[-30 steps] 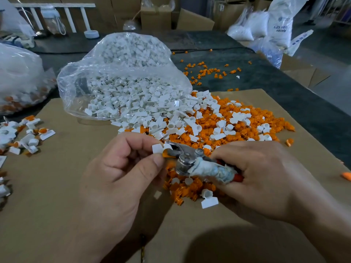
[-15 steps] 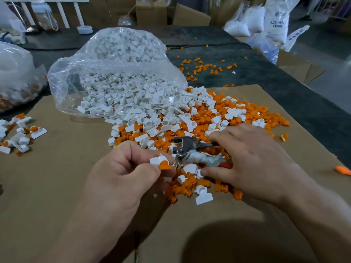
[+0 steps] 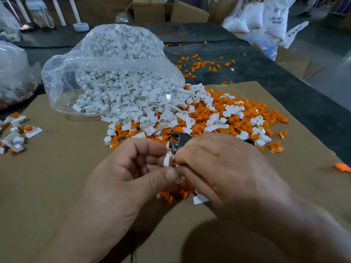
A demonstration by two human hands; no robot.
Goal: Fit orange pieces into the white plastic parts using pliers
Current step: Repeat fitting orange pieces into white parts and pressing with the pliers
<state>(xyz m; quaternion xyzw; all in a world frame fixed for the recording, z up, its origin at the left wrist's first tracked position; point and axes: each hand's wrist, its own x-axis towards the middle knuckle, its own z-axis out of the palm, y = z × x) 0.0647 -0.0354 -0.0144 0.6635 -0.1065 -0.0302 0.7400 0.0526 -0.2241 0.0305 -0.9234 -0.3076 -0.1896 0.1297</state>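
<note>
My left hand [image 3: 131,173] pinches a small white plastic part [image 3: 168,160] between thumb and fingers, just above the cardboard sheet [image 3: 57,177]. My right hand [image 3: 218,168] meets it fingertip to fingertip and holds the pliers [image 3: 178,140], whose metal jaws poke out above my knuckles; the handles are hidden under the hand. Whether an orange piece sits in the white part is hidden by my fingers. Behind my hands lies a mixed heap of orange pieces [image 3: 228,118] and loose white parts [image 3: 144,118].
A clear plastic bag [image 3: 114,59] spills white parts onto the cardboard at the back. Several white-and-orange parts [image 3: 19,133] lie at the left edge. Stray orange pieces [image 3: 201,65] dot the dark table behind. Another bag [image 3: 13,73] sits far left.
My right hand has come back from the heap with the pliers and closed in on my left hand. The two hands now touch at the white part.
</note>
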